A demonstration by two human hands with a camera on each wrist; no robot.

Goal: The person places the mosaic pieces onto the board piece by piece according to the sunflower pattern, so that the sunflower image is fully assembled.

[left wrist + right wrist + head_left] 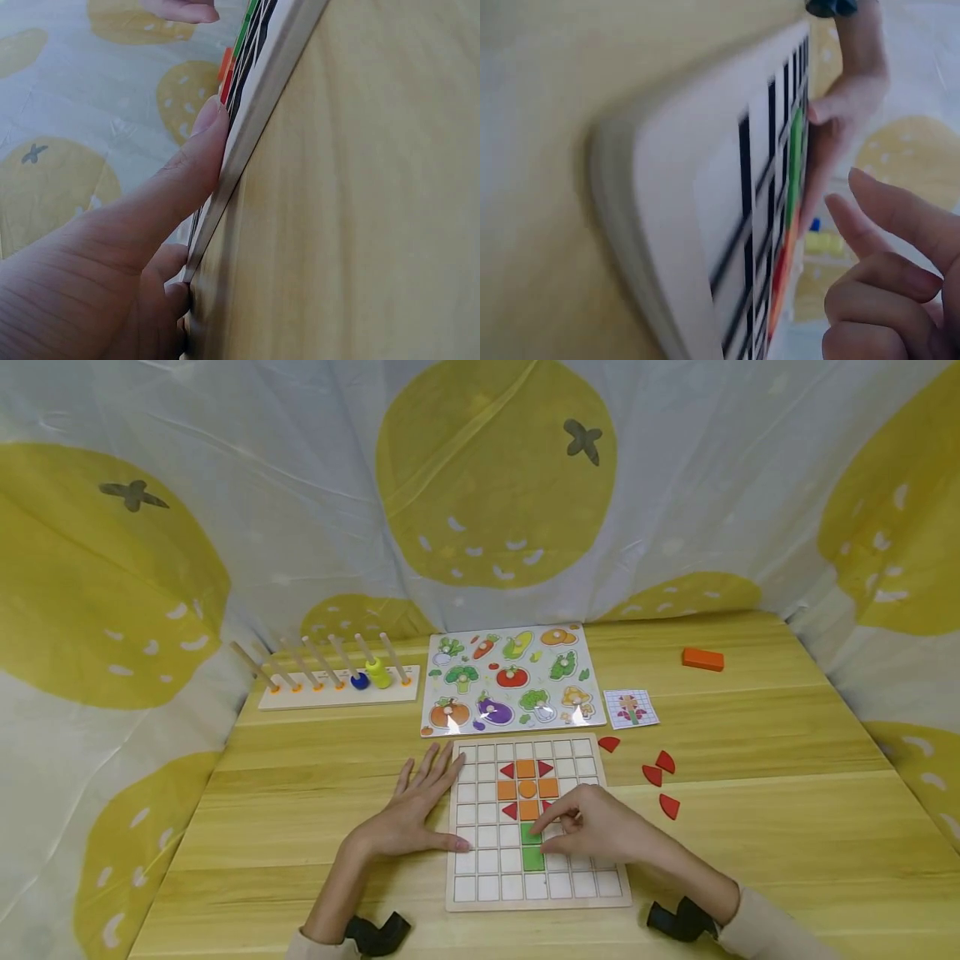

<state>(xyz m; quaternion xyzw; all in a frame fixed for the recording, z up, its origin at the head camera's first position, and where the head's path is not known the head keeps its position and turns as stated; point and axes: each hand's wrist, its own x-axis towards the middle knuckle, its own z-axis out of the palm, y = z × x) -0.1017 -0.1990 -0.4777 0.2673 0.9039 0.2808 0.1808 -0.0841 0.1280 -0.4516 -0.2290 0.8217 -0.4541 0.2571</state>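
Note:
My left hand (408, 817) lies with spread fingers along the left edge of the wooden grid board (540, 904), its thumb resting on the rim. Over the lower middle of the board is my right hand (600, 827), thumb and index finger apart with nothing between them, the other fingers curled. Just beside those fingertips, two green square tiles (533, 859) sit one below the other in the grid. Above them are orange square tiles (507, 790) around an orange round tile (527, 788), with red triangle tiles (510, 811) at the corners, one partly hidden by my right hand.
Several red quarter-circle pieces (670, 807) lie right of the board. Behind them are a pattern card (631, 709) and an orange block (702, 659). A vegetable puzzle (512, 677) and a peg stand (341, 692) with blue and yellow beads stand at the back.

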